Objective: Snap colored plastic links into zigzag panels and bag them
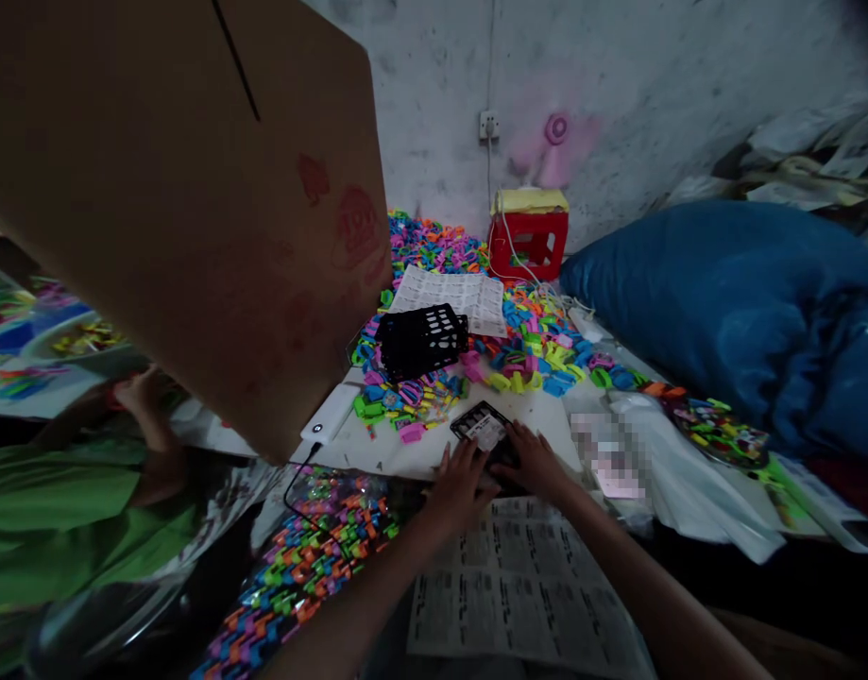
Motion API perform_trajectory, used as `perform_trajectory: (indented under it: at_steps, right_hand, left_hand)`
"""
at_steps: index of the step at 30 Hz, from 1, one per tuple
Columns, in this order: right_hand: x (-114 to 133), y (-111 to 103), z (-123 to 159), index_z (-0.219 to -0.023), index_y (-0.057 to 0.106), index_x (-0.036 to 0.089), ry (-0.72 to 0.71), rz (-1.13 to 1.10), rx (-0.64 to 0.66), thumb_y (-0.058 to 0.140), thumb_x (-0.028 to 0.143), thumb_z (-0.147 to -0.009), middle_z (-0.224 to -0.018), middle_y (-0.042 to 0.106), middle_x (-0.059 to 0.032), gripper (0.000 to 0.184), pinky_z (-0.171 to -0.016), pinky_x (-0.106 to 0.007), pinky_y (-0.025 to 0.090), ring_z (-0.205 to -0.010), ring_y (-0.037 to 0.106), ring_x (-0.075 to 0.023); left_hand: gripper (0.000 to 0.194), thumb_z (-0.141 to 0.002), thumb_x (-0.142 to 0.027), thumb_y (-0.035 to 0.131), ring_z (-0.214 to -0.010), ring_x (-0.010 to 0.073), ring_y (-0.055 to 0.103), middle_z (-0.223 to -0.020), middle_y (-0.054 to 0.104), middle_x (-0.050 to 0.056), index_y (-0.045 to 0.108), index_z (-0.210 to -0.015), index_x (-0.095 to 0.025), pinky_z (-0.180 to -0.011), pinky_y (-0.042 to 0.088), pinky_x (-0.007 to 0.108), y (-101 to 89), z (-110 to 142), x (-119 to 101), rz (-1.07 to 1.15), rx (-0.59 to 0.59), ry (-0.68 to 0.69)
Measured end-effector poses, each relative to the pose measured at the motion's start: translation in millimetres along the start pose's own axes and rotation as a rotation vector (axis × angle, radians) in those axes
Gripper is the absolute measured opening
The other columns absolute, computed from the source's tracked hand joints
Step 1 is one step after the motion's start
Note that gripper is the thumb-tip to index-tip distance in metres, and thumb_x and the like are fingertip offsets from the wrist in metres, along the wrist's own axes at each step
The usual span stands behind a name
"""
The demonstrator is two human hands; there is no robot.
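Head view. Small black plastic tray with a white printed label (485, 427) lies at the near edge of the white tabletop (398, 461), between the two bare hands. Its near part is covered by fingers; the far end shows. Long axis, as far as visible, judged to slant from far left to near right; the covered end makes this uncertain.

Left hand (463, 480): at the tray's near-left side, fingers slightly spread and reaching forward over it. Right hand (536, 461): at the right side, fingers bent inward over the right edge. Both about equally near; neither is clearly closer. Whether either thumb and fingers pinch the tray: cannot tell, undersides hidden. Relative to the grip, the exposed end points away from the body, just beyond the left fingertips and left of the right ones.

Surroundings: stack of black perforated plastic pieces (419, 342) farther off and to the left, among loose multicoloured plastic clips (412, 401). Printed white label sheet (504, 595) below the hands, over the lap. White rectangular device with a cable (331, 416) well left of the tray.
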State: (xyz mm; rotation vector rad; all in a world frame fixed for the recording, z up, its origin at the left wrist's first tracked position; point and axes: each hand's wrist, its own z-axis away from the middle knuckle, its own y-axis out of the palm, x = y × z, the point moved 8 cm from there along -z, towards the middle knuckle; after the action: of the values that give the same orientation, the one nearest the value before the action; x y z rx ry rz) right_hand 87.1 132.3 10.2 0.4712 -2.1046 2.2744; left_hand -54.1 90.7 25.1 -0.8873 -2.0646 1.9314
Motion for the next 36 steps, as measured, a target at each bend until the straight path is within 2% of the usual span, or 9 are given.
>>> perform_trajectory:
  at_steps: [5,8,13,18,21,24,29,32,36]
  right_hand:
    - [26,-6,11,-0.147,0.03,0.007,-0.082,0.028,-0.021,0.062,0.059,-0.074,-0.155,0.018,-0.0232,0.095,-0.112,-0.056,0.018,-0.142,0.02,-0.0374]
    - [40,-11,15,-0.146,0.031,0.012,-0.159,-0.033,-0.071,0.061,0.051,-0.077,-0.152,0.028,-0.022,0.084,-0.11,-0.055,0.023,-0.14,0.028,-0.0337]
    - [51,-8,25,-0.141,0.04,0.014,-0.169,-0.042,-0.072,0.054,0.051,-0.084,-0.147,0.039,-0.0216,0.07,-0.111,-0.059,0.017,-0.136,0.033,-0.0355]
    - [59,-12,34,-0.138,0.044,0.016,-0.134,0.013,-0.018,0.066,0.042,-0.075,-0.15,0.035,-0.02,0.072,-0.109,-0.062,0.019,-0.138,0.028,-0.0394]
    - [65,-25,35,-0.125,0.056,0.015,-0.133,0.063,0.008,0.059,0.021,-0.077,-0.134,0.053,-0.0185,0.049,-0.102,-0.055,0.035,-0.126,0.044,-0.0365]
    - [68,-34,35,-0.114,0.061,0.015,-0.127,0.082,0.067,0.048,0.014,-0.081,-0.117,0.062,-0.0162,0.035,-0.081,-0.041,0.049,-0.107,0.058,-0.0303]
    - [75,-32,44,-0.118,0.06,0.017,-0.213,0.129,0.12,0.057,0.019,-0.08,-0.119,0.062,-0.0148,0.038,-0.079,-0.036,0.051,-0.107,0.058,-0.03]
    - [79,-27,56,-0.121,0.06,0.017,-0.25,0.157,0.116,0.05,0.011,-0.082,-0.12,0.063,-0.0146,0.041,-0.08,-0.036,0.052,-0.105,0.061,-0.0288]
    - [66,-54,57,-0.124,0.061,0.021,-0.204,-0.02,-0.04,0.044,0.013,-0.085,-0.117,0.067,-0.0107,0.042,-0.081,-0.033,0.052,-0.101,0.064,-0.025]
  left_hand:
    - [0.079,-0.081,-0.063,0.055,-0.137,0.0344,0.033,-0.149,0.035,0.017,0.034,-0.145,-0.021,-0.112,0.023,0.061,0.5,44,-17,0.131,0.038,0.033]
    - [0.091,-0.076,-0.051,0.067,-0.136,0.0319,0.034,-0.15,0.033,0.015,0.022,-0.149,-0.022,-0.112,0.03,0.052,4.8,62,-21,0.24,0.088,0.023]
    - [0.07,-0.078,-0.015,0.057,-0.133,0.024,0.039,-0.151,0.031,0.006,0.035,-0.143,-0.026,-0.112,0.034,0.041,6.1,72,-16,0.324,0.108,-0.071]
    - [0.05,-0.078,-0.013,0.054,-0.122,0.0227,0.048,-0.135,0.05,0.004,0.055,-0.127,-0.025,-0.106,0.039,0.039,9.6,80,-15,0.324,0.175,-0.149]
    - [0.044,-0.08,-0.014,0.053,-0.118,0.022,0.048,-0.126,0.057,0.002,0.059,-0.122,-0.027,-0.105,0.039,0.039,14.7,85,-15,0.326,0.199,-0.143]
    - [0.045,-0.08,-0.012,0.053,-0.119,0.0208,0.047,-0.126,0.057,0.002,0.059,-0.123,-0.026,-0.106,0.037,0.037,16.3,87,-15,0.339,0.176,-0.11]
    - [0.045,-0.08,-0.012,0.055,-0.118,0.0201,0.047,-0.125,0.057,0.001,0.058,-0.122,-0.028,-0.106,0.036,0.035,15.6,88,-16,0.323,0.155,-0.086]
    - [0.046,-0.08,-0.012,0.054,-0.12,0.0199,0.046,-0.126,0.056,0.001,0.057,-0.123,-0.028,-0.107,0.036,0.036,16.2,90,-16,0.32,0.156,-0.086]
    - [0.046,-0.081,-0.012,0.053,-0.121,0.0215,0.045,-0.128,0.055,0.002,0.057,-0.124,-0.028,-0.108,0.036,0.039,18.1,92,-15,0.326,0.165,-0.097]
